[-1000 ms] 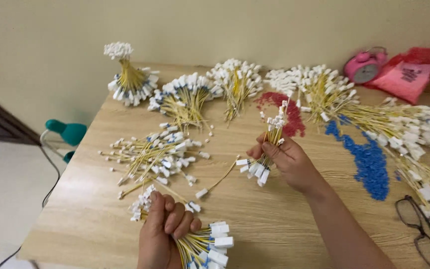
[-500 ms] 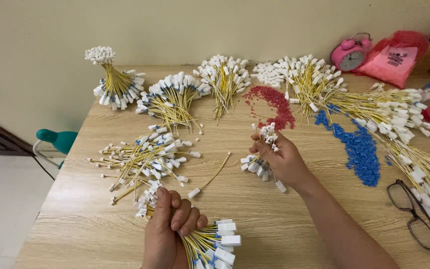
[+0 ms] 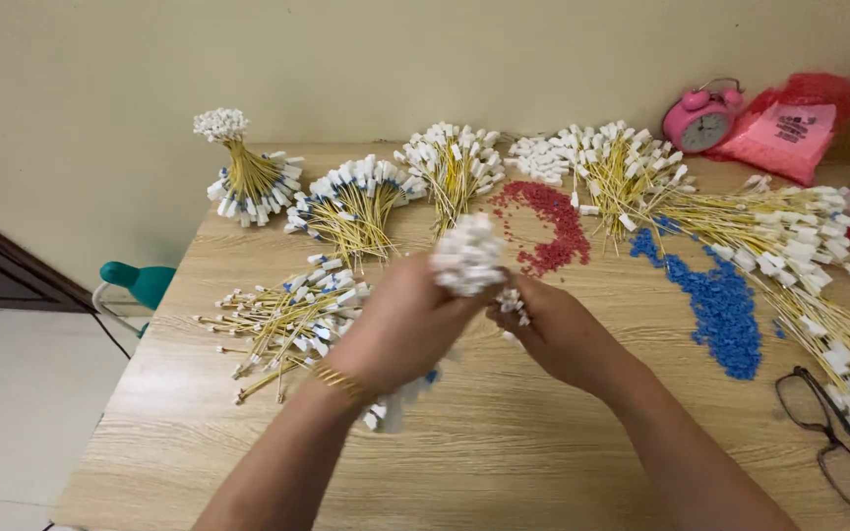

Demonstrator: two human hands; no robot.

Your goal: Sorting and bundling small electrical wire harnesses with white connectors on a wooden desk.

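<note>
A bundle of yellow cables with white connector ends (image 3: 466,258) is now held up above the counter (image 3: 504,442) by the left hand (image 3: 400,329), whose fingers are clenched round the gathered stems; half a second ago that hand was low at the near edge with the bundle lying almost flat. The right hand (image 3: 561,332) has been brought across from the middle of the counter and is now just beside the left, its fingers closed on a smaller clump of white-tipped cables (image 3: 514,307), which is held touching or nearly touching the raised bundle. From this it is judged that the small clump is being joined to the larger one. A loose heap of the same cables (image 3: 282,320) lies on the counter to the left, with tied bunches (image 3: 351,202) behind. Red beads (image 3: 553,221), blue beads (image 3: 715,305) and a pair of glasses (image 3: 833,438) lie to the right.
</note>
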